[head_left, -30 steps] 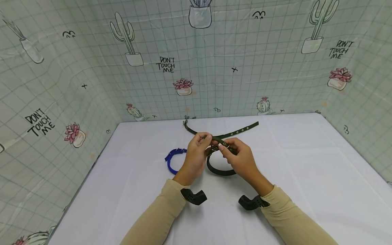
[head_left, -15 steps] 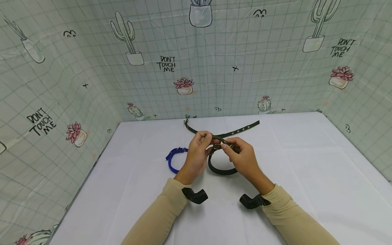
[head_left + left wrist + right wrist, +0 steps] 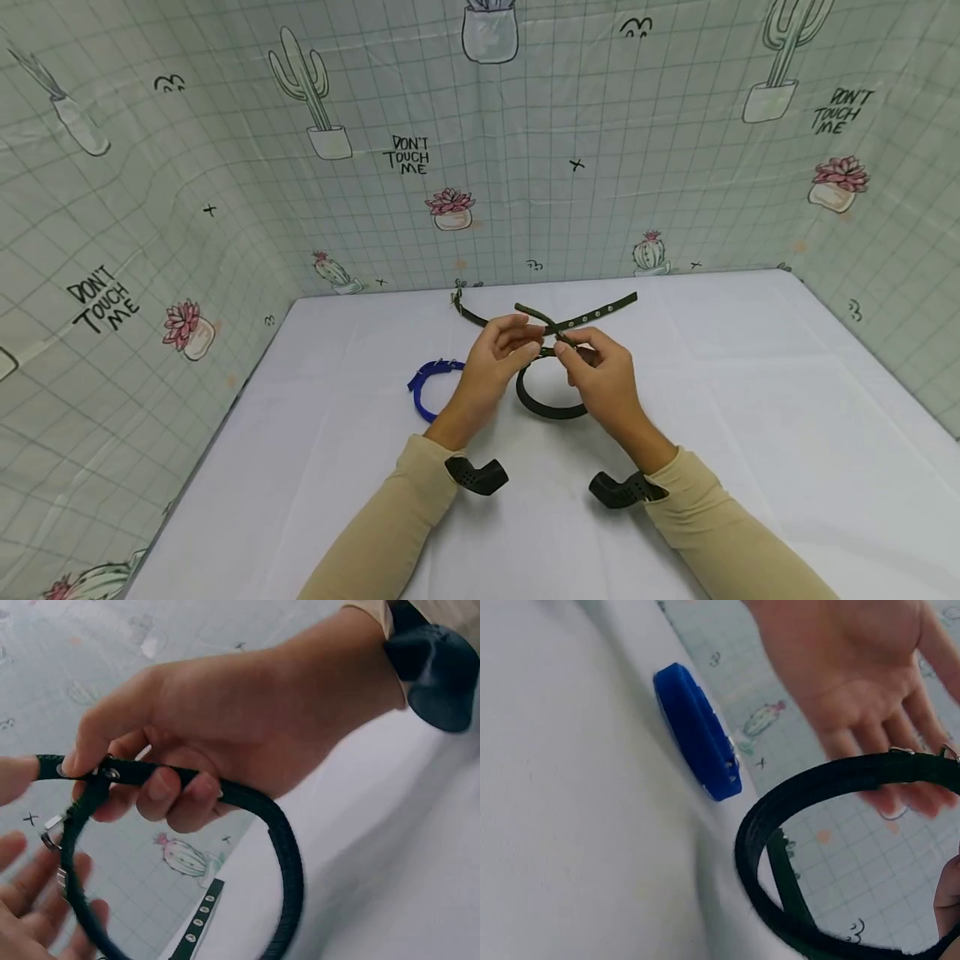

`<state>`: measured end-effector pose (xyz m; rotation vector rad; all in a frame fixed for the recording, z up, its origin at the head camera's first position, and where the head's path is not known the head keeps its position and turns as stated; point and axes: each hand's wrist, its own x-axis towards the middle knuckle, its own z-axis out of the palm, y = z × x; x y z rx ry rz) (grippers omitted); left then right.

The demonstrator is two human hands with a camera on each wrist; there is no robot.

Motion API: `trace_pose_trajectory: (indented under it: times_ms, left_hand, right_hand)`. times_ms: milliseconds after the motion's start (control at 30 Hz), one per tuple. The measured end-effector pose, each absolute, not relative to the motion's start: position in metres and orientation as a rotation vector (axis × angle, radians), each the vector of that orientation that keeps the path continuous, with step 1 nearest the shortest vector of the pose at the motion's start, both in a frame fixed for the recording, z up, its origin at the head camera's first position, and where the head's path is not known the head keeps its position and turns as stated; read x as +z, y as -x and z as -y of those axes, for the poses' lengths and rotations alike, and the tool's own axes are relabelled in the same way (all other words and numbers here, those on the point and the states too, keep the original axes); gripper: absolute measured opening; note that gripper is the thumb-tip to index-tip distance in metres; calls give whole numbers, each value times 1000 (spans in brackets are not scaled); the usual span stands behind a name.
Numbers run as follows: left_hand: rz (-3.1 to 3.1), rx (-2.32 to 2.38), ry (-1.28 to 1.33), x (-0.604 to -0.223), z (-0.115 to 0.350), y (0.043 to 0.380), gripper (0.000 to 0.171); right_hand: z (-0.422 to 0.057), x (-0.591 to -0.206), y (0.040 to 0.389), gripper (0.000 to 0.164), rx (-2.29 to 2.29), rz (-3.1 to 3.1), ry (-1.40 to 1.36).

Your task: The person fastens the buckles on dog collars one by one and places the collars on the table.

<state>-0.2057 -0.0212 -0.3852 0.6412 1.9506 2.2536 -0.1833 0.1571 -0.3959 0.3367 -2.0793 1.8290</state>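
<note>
In the head view, my right hand [image 3: 609,382] pinches a dark green buckled collar [image 3: 551,410] where its strap ends cross. The collar hangs as a round loop, and its loose tip points up and left. My left hand [image 3: 487,367] is just left of the crossing, its fingers loosely extended beside the strap. From the left wrist, the right-hand fingers [image 3: 161,791] grip the holed strap, and a metal buckle [image 3: 52,829] shows lower left. The right wrist view shows the left palm [image 3: 847,667] facing the camera, its fingers partly behind the collar.
A blue collar [image 3: 422,392], fastened into a loop, is on the white table [image 3: 337,500] left of my hands. Behind them, a second dark green collar [image 3: 600,313] lies unfastened, its holed end to the right. A printed cloth wall [image 3: 525,225] borders the table.
The left fingers have let go of the strap's loose end, which now sticks up and left past them. Both hands shift slightly right, and the right hand keeps its pinch on the collar.
</note>
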Motion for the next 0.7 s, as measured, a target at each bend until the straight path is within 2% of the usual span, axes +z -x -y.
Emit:
trace_pose_trajectory:
  times_ms: [100,300,367,700]
  left_hand:
    - [-2107,2074,-634,-387,22,206,47]
    - [-2122,2071,-591,-390,20,205,31]
    - [-2153,2067,-590,-389,20,204,30]
    - [-2208,2055,-550,-389,17,201,44]
  right_hand:
    - [-158,-396,185,22,1936,1990,-296]
    - [-160,-393,188,27,2076,1826,-294]
    - [-161,-392,188,27,2102,1792,-318]
    - [-161,-388,188,47,1983,1792,-437]
